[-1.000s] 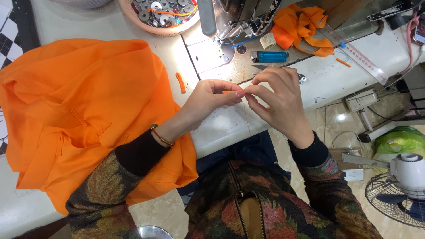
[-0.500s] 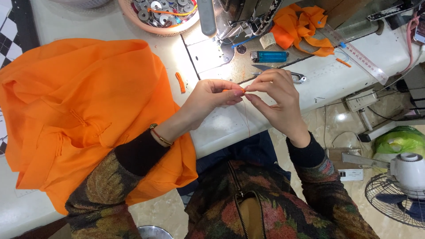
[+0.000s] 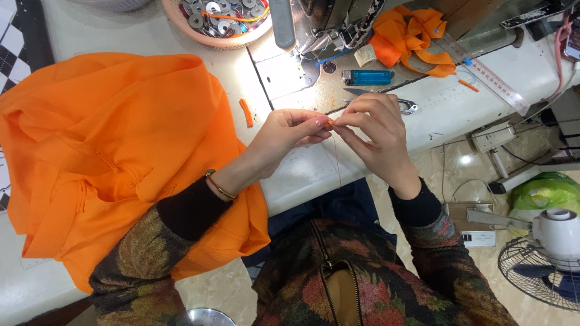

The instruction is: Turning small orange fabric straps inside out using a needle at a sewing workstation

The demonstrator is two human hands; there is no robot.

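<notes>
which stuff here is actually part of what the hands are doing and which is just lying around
In use: left hand and right hand pinching a small orange piece, thread hanging below.

Lying about: orange garment, blue lighter, snips, ruler, bobbin bowl, loose orange strip.

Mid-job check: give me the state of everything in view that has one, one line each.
left hand: pinching a small orange piece
right hand: fingertips meeting the same piece, thread hanging below
orange garment: crumpled on the table, partly under the left forearm
blue lighter: lying flat
bowl of bobbins: filled
fan: cannot tell if running
</notes>
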